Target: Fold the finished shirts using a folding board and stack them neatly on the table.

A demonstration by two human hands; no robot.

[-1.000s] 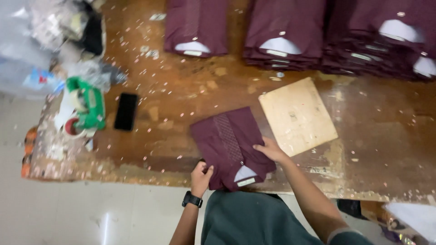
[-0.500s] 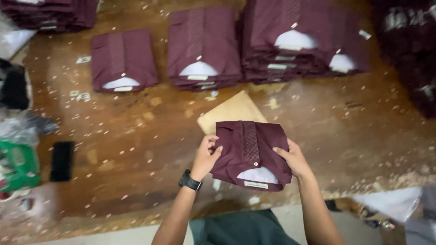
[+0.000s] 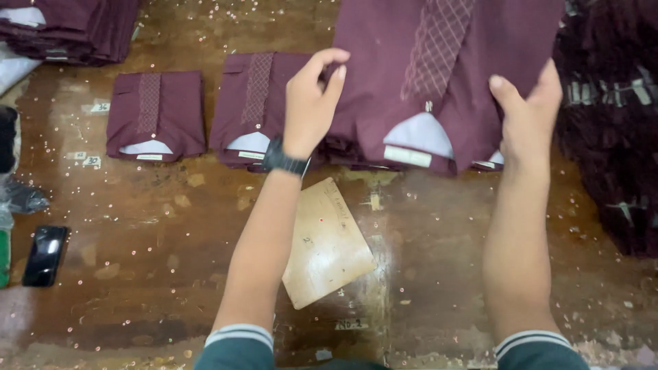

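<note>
Brown and worn, the wooden table (image 3: pixel 171 226) has little white specks all over it. Both hands hold one folded maroon shirt (image 3: pixel 439 82) over a pile of the same shirts at the far side. The left hand (image 3: pixel 310 103) pinches the shirt's left edge, thumb and fingers closed on the cloth. The right hand (image 3: pixel 528 113) grips the right edge the same way.

The shirt looks soft and light, so it would flop if held by one side only. Holding both side edges keeps it flat and neat. Its white collar card (image 3: pixel 419 137) may make the middle a bit stiff.

Just left of the left hand sit two more folded shirts (image 3: pixel 156 113). A dark heap of clothes (image 3: pixel 610 137) crowds close to the right hand. Below the hands lies a flat cardboard sheet (image 3: pixel 327 247), with open table around it. A black phone (image 3: pixel 45 255) rests far to the left.
</note>
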